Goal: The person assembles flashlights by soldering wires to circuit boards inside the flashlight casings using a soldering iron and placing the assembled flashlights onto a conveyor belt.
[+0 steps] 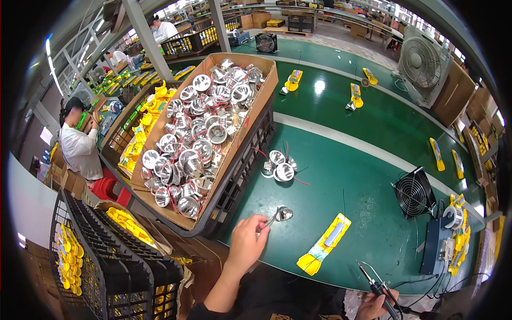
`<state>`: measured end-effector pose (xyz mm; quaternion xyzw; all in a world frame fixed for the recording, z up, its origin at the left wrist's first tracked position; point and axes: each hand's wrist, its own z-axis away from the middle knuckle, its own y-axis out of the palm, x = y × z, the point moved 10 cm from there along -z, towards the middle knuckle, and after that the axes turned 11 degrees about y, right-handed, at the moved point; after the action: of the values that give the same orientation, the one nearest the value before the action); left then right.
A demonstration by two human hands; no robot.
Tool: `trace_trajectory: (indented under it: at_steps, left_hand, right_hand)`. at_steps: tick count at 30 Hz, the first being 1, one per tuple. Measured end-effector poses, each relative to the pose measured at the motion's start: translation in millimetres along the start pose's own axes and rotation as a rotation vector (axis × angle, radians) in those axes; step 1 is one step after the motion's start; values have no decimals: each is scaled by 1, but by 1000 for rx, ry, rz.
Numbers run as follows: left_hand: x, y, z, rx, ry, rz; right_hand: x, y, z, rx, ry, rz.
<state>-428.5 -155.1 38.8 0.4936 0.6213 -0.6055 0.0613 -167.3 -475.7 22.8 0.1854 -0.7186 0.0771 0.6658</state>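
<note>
Low in the frame's centre, our left hand (pixel 246 241) pinches a shiny silver cone-shaped reflector (pixel 283 214) by its wires on the green table (pixel 368 128); at bottom right, our right hand (pixel 376 305) grips a black soldering iron (pixel 380 288).

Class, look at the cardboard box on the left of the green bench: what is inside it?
The cardboard box is heaped with shiny silver reflector cups trailing thin red wires. The lower layers and the box bottom are covered by the pile.

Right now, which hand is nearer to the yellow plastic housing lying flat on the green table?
Left. The left hand is beside the yellow plastic housing; the right hand is lower, holding a soldering iron.
</note>
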Motion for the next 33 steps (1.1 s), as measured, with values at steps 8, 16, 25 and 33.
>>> trace_trajectory:
  at_steps: [8,16,25,33]
  left_hand:
    - [6,-24,42,-240,-79,235]
    - [-33,30,49,-80,-14,480]
    - [-63,59,29,90,79,275]
    - [-58,66,26,76,74,248]
  right_hand:
    - [17,17,4,-72,-40,-15]
    - [16,37,11,30,21,63]
    - [15,95,15,259,-125,282]
    - [0,102,6,273,-59,280]
